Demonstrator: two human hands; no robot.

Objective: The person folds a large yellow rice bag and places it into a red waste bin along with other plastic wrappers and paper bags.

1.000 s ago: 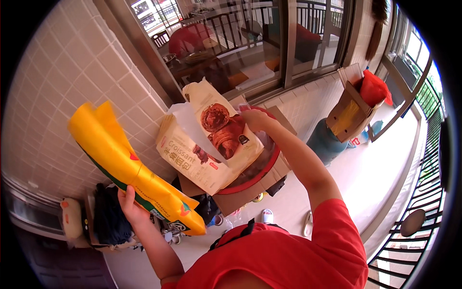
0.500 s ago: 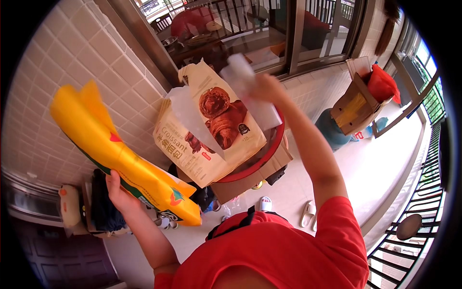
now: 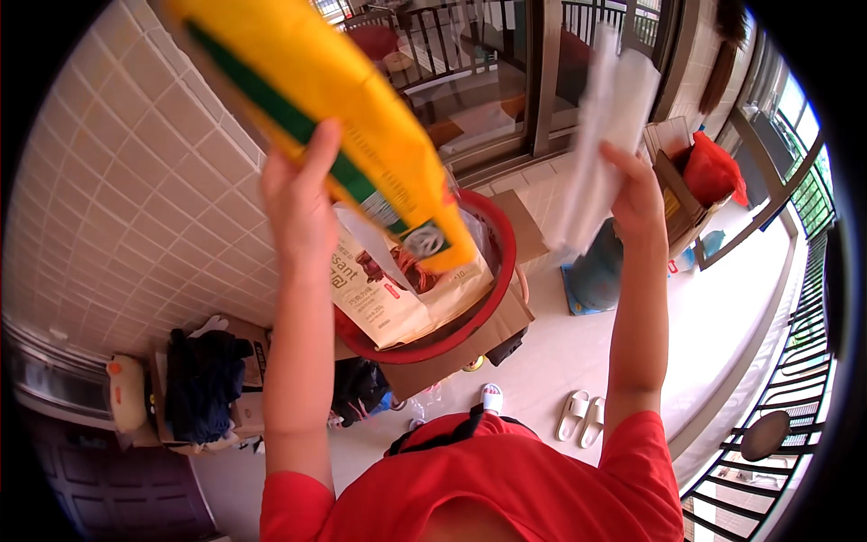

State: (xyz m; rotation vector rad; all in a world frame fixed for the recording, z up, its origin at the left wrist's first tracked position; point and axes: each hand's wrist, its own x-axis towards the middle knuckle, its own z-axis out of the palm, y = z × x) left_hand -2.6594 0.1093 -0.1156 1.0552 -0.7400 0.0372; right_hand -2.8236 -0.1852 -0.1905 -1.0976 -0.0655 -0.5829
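My left hand (image 3: 298, 203) is closed on a flattened yellow plastic bag (image 3: 361, 99) with a green band. It is raised at a slant over a round red tub (image 3: 508, 239). In the tub lies a beige croissant bag (image 3: 384, 316), partly covered by the yellow one. My right hand (image 3: 643, 194) pinches a folded, whitish translucent plastic sheet (image 3: 632, 99), held up to the right of the tub. Motion blurs parts of the yellow bag and the sheet.
The tub rests on a cardboard box (image 3: 442, 352). A tiled wall (image 3: 135, 199) stands left, glass sliding doors (image 3: 470, 81) ahead. At right, a carton with a red bag (image 3: 713, 167) sits over a blue water bottle (image 3: 596, 275). Slippers (image 3: 573, 415) lie on the floor; dark clothes (image 3: 203, 370) fill a left box.
My left hand has lifted the yellow bag up and to the right, over the tub. My right hand has drawn the plastic sheet away from the tub to the right. The croissant bag sits lower.
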